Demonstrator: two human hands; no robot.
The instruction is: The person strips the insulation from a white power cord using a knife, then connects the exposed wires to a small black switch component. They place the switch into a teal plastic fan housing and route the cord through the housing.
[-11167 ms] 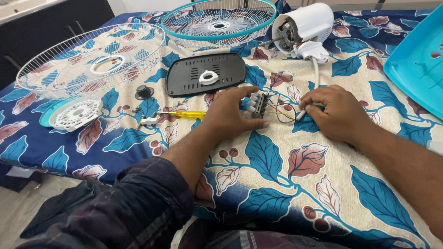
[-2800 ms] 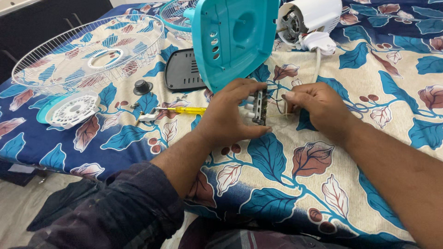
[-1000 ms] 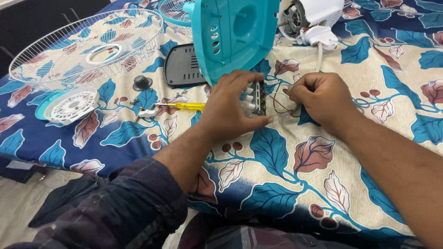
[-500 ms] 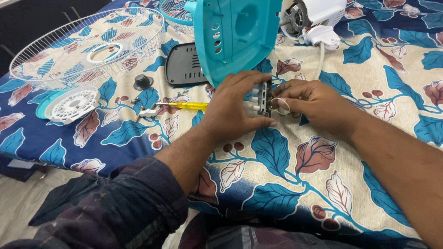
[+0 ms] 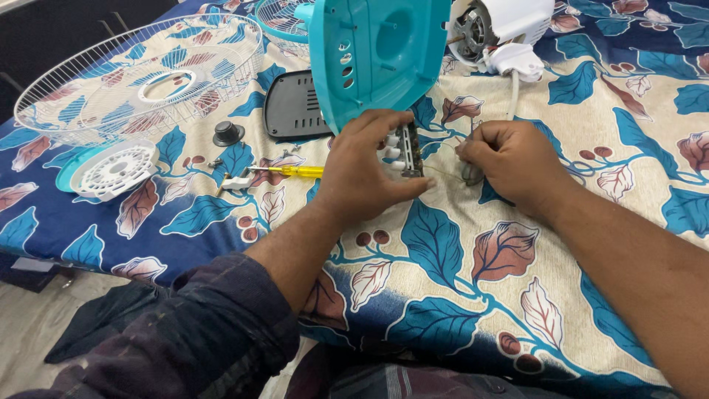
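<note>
My left hand [image 5: 367, 168] grips a small push-button switch block [image 5: 406, 150] with white keys, held upright on the leaf-patterned cloth [image 5: 458, 295]. My right hand [image 5: 509, 159] is closed beside it, pinching the thin wires [image 5: 443, 171] that run from the block. A turquoise plastic fan base shell [image 5: 377, 52] stands tilted just behind both hands. Behind that lies the white fan motor [image 5: 502, 18] with its white cord [image 5: 513, 89].
A white wire fan guard [image 5: 140, 77] lies at the far left, with a round white and turquoise cap [image 5: 111, 168] in front of it. A yellow-handled screwdriver [image 5: 284, 171], a black knob [image 5: 229, 134] and a dark grey panel [image 5: 295, 111] lie left of my hands.
Long ago the turquoise shell lay at the far right; it now stands behind my hands. Over the last second my right hand drew back slightly to the right of the switch block.
</note>
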